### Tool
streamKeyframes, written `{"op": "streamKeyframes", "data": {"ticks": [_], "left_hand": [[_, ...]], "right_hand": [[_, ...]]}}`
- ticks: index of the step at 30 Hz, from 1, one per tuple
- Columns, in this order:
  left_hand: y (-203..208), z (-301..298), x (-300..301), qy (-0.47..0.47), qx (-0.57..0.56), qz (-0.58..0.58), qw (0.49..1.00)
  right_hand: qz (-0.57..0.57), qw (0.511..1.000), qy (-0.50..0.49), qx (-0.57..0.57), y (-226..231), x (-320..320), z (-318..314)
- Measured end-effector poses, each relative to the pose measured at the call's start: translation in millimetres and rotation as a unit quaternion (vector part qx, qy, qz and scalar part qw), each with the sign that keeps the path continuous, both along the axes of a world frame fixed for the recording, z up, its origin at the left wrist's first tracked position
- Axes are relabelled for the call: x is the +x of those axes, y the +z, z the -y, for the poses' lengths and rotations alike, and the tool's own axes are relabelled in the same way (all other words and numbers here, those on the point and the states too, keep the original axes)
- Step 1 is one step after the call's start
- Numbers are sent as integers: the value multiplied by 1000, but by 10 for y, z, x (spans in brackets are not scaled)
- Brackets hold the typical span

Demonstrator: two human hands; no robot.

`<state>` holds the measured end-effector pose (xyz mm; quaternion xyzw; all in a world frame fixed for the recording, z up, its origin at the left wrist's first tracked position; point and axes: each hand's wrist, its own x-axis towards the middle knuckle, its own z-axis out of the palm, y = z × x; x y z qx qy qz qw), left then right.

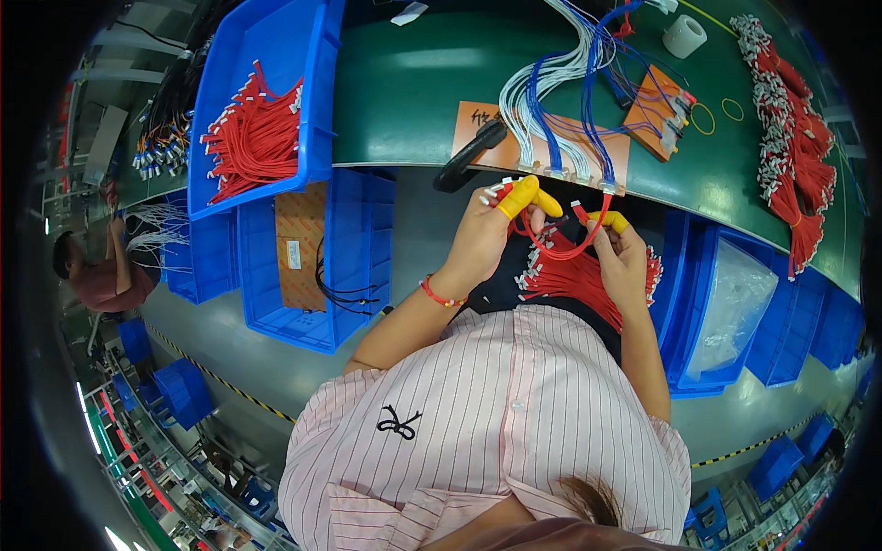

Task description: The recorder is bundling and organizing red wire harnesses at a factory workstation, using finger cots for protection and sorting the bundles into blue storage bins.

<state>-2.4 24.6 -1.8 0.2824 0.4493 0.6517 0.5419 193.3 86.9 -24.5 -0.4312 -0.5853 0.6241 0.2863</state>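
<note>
Left hand [485, 234]: raised just below the near edge of the green bench [413, 101]. Fingers closed, gripping red cable [568, 256]; white plugs poke out beside the knuckles. Yellow finger covers on it, red beaded bracelet [441, 292] at the wrist.

Right hand [623, 259]: level with the left, a little apart from it. Thumb and covered fingertip pinched on the red cable, near a plug end. The cable hangs in a loop between both hands, one side rising to the bench edge.

Lap: pile of red cables [574, 280] with white plugs, under the hands.

Bench, ahead: orange board [467, 138] at the edge, white wires [514, 92] and blue wires lying across it; black handle-like piece [469, 158] at its left end. Second, smaller orange board [649, 110] to the right, yellow rubber bands [703, 119] near it, white roll [684, 37] beyond. Far right, long red bundle [785, 147] drooping over the edge.

Left: blue bin [317, 92] holding more red cables. Right, below the bench: clear plastic bag [735, 312] in another bin.
</note>
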Motion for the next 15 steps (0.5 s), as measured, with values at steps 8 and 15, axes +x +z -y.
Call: {"op": "streamKeyframes", "data": {"ticks": [8,15], "left_hand": [[170,502,-27,-252,-91,244,932],[314,190,86,-60,-100,29,993]], "right_hand": [[-44,998,34,-34,264,-80,-30],[-73,994,66,-41,384,-251,85]]}}
